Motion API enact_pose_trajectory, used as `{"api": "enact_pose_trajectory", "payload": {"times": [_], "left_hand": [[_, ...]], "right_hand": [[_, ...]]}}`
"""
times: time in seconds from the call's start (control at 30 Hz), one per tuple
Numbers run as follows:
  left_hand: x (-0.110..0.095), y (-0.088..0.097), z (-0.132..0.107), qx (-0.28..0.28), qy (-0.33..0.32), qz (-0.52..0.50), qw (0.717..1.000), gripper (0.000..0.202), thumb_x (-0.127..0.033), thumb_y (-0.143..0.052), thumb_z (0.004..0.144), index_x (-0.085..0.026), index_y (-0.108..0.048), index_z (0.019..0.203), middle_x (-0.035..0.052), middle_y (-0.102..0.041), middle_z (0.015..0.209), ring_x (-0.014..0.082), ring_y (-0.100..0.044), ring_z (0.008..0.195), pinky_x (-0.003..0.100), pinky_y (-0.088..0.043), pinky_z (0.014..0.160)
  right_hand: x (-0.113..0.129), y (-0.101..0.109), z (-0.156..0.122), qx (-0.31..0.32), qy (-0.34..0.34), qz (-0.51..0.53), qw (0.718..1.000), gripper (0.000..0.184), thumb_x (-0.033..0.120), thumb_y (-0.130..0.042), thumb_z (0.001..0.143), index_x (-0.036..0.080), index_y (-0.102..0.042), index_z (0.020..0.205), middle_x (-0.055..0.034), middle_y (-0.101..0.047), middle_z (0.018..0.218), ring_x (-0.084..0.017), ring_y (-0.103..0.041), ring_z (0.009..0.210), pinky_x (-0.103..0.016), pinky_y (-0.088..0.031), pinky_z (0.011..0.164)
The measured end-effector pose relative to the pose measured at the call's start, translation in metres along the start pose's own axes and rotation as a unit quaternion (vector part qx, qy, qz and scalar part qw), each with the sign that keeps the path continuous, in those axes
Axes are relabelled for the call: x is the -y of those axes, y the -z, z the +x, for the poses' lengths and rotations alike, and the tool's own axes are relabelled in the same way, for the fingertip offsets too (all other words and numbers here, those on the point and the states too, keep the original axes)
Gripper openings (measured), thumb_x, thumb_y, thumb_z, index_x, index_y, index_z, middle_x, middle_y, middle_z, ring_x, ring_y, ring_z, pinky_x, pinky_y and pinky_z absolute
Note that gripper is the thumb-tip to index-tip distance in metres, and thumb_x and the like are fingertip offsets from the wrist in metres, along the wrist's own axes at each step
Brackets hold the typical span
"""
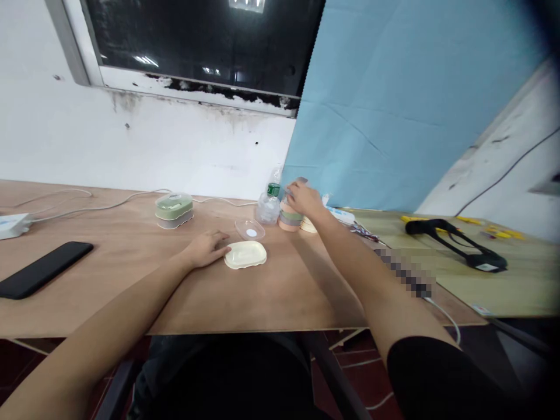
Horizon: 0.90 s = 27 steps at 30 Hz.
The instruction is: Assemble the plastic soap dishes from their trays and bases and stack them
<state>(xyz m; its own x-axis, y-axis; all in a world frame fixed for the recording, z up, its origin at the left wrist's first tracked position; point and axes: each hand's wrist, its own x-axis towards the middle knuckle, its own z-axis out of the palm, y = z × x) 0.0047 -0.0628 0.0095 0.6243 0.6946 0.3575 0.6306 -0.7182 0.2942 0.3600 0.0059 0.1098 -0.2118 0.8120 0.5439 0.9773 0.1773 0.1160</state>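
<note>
- The left hand (205, 248) lies loosely open, its fingertips (226, 251) resting on the edge of a cream soap dish (245, 255) without gripping, as if steadying it on the table.
- The right hand (304, 198) is half open over a stack of pastel dishes (289, 217); I cannot tell whether it holds anything.
- A clear lid (249, 230) lies just behind the cream dish, within easy reach.
- Nearby stand a water bottle (269, 204) and a green lidded soap box (174, 210), on a plywood table (109, 291), with a black phone (44, 269) off to the left.

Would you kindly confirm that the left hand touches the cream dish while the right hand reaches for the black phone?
Not quite: in the head view, the right hand is at the stack of coloured dishes beside the water bottle, not the phone. The left hand does touch the cream dish.
</note>
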Motion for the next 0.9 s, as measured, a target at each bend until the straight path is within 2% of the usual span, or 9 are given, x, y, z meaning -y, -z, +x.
{"api": "enact_pose_trajectory", "payload": {"times": [0.1, 0.2, 0.3, 0.4, 0.47, 0.53, 0.67, 0.73, 0.9], "left_hand": [[-0.001, 0.0, 0.0, 0.004, 0.003, -0.003, 1.0, 0.053, -0.053, -0.043, 0.089, -0.015, -0.057, 0.123, 0.0124, -0.061, 0.118, 0.0268, -0.06, 0.103, 0.04, -0.046, 0.091], [-0.001, 0.0, 0.0, 0.01, 0.006, -0.001, 1.0, 0.053, -0.054, -0.042, 0.089, -0.017, -0.057, 0.123, 0.0119, -0.062, 0.117, 0.0269, -0.06, 0.103, 0.04, -0.046, 0.092], [0.0, 0.0, 0.0, 0.014, 0.011, -0.004, 1.0, 0.055, -0.055, -0.04, 0.089, -0.016, -0.057, 0.123, 0.0123, -0.062, 0.117, 0.0268, -0.06, 0.102, 0.04, -0.046, 0.091], [0.001, -0.001, 0.0, 0.017, 0.024, -0.017, 0.999, 0.061, -0.058, -0.039, 0.088, -0.014, -0.054, 0.127, 0.0138, -0.062, 0.12, 0.0276, -0.06, 0.105, 0.04, -0.045, 0.093], [0.0, -0.002, 0.0, 0.02, 0.033, -0.033, 0.999, 0.067, -0.061, -0.041, 0.087, -0.013, -0.049, 0.132, 0.0142, -0.061, 0.122, 0.0284, -0.059, 0.109, 0.04, -0.044, 0.094], [-0.003, -0.006, -0.001, 0.022, 0.034, -0.05, 0.998, 0.073, -0.063, -0.044, 0.084, -0.013, -0.042, 0.138, 0.014, -0.06, 0.125, 0.0288, -0.058, 0.111, 0.04, -0.044, 0.095], [-0.012, -0.016, -0.002, 0.007, 0.018, -0.059, 0.998, 0.075, -0.055, -0.05, 0.084, -0.015, -0.029, 0.145, 0.0132, -0.06, 0.126, 0.0293, -0.059, 0.11, 0.041, -0.045, 0.093], [-0.014, -0.021, -0.001, -0.003, 0.006, -0.046, 0.999, 0.07, -0.048, -0.049, 0.086, -0.015, -0.029, 0.144, 0.0134, -0.06, 0.126, 0.0295, -0.058, 0.111, 0.042, -0.044, 0.094], [-0.011, -0.022, 0.002, -0.014, 0.021, -0.002, 1.0, 0.06, -0.037, -0.044, 0.088, -0.015, -0.031, 0.143, 0.0137, -0.061, 0.124, 0.0302, -0.057, 0.113, 0.047, -0.041, 0.097]], "right_hand": [[-0.008, 0.007, 0.01, 0.074, -0.024, -0.065, 0.995, 0.033, 0.028, -0.042, 0.091, 0.011, -0.064, 0.109, -0.0191, -0.059, 0.113, -0.03, -0.059, 0.1, -0.04, -0.046, 0.082], [-0.008, 0.006, 0.015, 0.073, -0.04, -0.061, 0.995, 0.03, 0.024, -0.042, 0.091, 0.013, -0.067, 0.101, -0.018, -0.06, 0.108, -0.027, -0.058, 0.1, -0.035, -0.045, 0.081], [-0.006, 0.006, 0.018, 0.006, -0.055, -0.013, 0.998, 0.028, 0.024, -0.043, 0.091, 0.016, -0.068, 0.099, -0.0146, -0.059, 0.108, -0.025, -0.058, 0.098, -0.034, -0.044, 0.08], [0.006, 0.011, 0.011, -0.12, -0.057, 0.07, 0.989, 0.026, 0.027, -0.046, 0.09, 0.018, -0.067, 0.102, -0.0116, -0.057, 0.108, -0.024, -0.057, 0.096, -0.034, -0.044, 0.08], [0.021, 0.014, -0.003, -0.204, -0.052, 0.137, 0.968, 0.025, 0.03, -0.051, 0.087, 0.017, -0.065, 0.103, -0.01, -0.056, 0.106, -0.021, -0.057, 0.09, -0.034, -0.045, 0.079], [0.04, 0.013, -0.025, -0.248, -0.038, 0.206, 0.946, 0.024, 0.033, -0.058, 0.084, 0.017, -0.064, 0.101, -0.0081, -0.054, 0.101, -0.018, -0.056, 0.081, -0.032, -0.047, 0.075], [0.075, -0.008, -0.082, -0.267, -0.012, 0.297, 0.917, 0.023, 0.034, -0.064, 0.08, 0.019, -0.06, 0.096, -0.0046, -0.054, 0.09, -0.016, -0.053, 0.071, -0.029, -0.047, 0.062], [0.085, -0.021, -0.104, -0.264, 0.011, 0.321, 0.909, 0.027, 0.033, -0.068, 0.077, 0.02, -0.058, 0.098, -0.0036, -0.055, 0.086, -0.017, -0.053, 0.072, -0.03, -0.047, 0.063], [0.098, -0.031, -0.117, -0.201, 0.084, 0.347, 0.912, 0.024, 0.035, -0.062, 0.084, 0.021, -0.057, 0.103, -0.0057, -0.059, 0.09, -0.017, -0.056, 0.076, -0.032, -0.049, 0.07]]}}
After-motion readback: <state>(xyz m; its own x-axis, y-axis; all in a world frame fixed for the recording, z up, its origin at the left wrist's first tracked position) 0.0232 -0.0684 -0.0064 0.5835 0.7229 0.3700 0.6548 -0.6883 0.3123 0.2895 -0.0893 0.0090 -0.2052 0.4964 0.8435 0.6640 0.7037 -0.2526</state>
